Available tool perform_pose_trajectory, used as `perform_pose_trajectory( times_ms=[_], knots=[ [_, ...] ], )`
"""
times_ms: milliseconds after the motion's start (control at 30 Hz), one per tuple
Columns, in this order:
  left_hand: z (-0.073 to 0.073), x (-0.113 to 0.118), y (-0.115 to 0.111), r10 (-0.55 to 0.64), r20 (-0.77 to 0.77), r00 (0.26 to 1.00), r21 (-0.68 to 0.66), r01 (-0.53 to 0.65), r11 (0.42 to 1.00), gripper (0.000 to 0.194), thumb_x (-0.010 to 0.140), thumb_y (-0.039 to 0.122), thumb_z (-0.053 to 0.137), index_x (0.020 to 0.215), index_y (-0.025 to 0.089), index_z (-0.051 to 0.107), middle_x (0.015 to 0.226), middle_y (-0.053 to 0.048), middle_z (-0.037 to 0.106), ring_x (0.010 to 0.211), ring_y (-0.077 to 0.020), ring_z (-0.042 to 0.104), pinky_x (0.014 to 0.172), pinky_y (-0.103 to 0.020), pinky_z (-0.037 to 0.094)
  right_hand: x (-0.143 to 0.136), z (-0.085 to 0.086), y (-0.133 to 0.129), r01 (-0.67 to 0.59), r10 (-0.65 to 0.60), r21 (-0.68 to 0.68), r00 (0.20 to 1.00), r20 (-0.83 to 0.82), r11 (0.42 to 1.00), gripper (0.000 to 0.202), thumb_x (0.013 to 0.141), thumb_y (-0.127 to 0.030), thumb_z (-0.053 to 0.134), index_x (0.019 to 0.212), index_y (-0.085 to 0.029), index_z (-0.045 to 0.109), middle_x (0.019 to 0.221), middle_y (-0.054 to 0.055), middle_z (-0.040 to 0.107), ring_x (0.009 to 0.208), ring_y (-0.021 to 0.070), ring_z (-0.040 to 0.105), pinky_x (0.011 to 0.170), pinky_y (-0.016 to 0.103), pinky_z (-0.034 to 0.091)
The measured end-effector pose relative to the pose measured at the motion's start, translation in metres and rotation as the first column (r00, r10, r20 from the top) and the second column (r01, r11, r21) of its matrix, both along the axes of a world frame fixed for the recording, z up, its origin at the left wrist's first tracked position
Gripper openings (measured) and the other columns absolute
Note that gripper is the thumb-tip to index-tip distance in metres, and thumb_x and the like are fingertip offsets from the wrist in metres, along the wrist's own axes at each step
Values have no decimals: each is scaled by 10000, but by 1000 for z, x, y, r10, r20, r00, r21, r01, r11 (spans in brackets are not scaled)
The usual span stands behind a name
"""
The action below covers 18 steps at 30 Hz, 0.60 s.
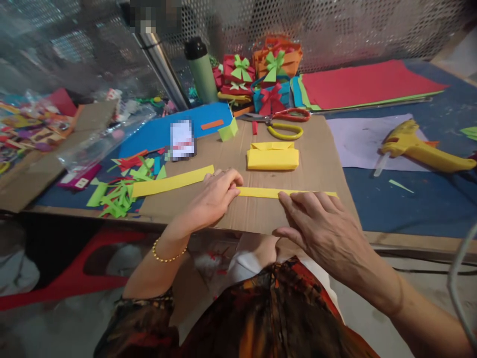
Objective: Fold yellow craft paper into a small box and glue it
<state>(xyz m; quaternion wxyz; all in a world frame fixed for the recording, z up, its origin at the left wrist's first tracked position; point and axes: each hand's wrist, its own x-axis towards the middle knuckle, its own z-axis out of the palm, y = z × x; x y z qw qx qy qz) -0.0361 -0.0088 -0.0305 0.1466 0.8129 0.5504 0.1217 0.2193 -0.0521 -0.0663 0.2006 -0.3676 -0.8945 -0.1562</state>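
Narrow yellow paper strip (259,192) under both hands on cardboard sheet (253,216), near edge of worktop (395,209).
Right hand (322,214): fingers extended, fingertips on strip, grasping nothing. Left hand (216,196): fingers bent at strip's left end; whether it pinches the paper cannot be told. Beyond: folded yellow paper packet (273,159), interior hidden. Farther left: clear plastic bag (130,129), contents indistinct. At rear: green bottle (203,77), black lid fitted; beside it, bow-trimmed paper containers (291,58), contents unclear.
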Motion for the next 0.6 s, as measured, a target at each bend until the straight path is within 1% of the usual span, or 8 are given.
perform_pose_trajectory(
  times_ms=[200,300,400,467,533,600],
  knots=[
    [-6,-3,-1,0,-20,1000,78,1,997,86,943,125,519,975,204,527,883,2,625,882,-190,556,830,-361,406,1,-1,0,-6,6,6,1000,-12,1000,559,1065,-514,359,1296,-60,588,1000,144,669,853,272,527,713,395,410],
    [-8,-6,-1,7,-58,998,115,-1,993,104,934,114,528,994,199,528,939,-19,617,904,-200,557,817,-359,408,0,-1,0,-14,14,12,1000,-25,1000,562,1056,-501,388,1283,-29,594,995,148,661,863,277,520,722,394,402],
    [-12,-5,-4,41,-117,992,205,-17,979,121,933,89,525,1003,185,544,989,-48,611,916,-211,562,823,-372,410,-1,0,0,-22,23,19,999,-30,1000,563,1056,-489,391,1274,-14,601,977,145,651,862,278,512,722,390,389],
    [-17,-3,-8,42,-179,983,304,14,953,152,962,73,471,991,183,572,975,-61,612,901,-221,562,807,-377,406,-1,0,0,-25,26,24,999,-29,999,561,1057,-485,387,1267,-12,604,967,143,647,857,277,510,718,388,386],
    [-20,1,-15,22,-254,967,411,87,907,245,997,64,400,945,181,609,940,-75,616,861,-226,559,764,-371,398,-1,-1,0,-25,26,27,999,-24,999,558,1061,-486,378,1265,-18,603,962,140,648,854,274,513,714,386,389],
    [-20,3,-24,-10,-331,944,482,178,858,304,1020,72,370,923,167,643,920,-91,628,834,-229,560,738,-366,399,-1,-2,0,-20,20,26,1000,-19,999,551,1068,-490,360,1268,-36,600,964,135,652,851,271,518,709,385,396]
  ],
)
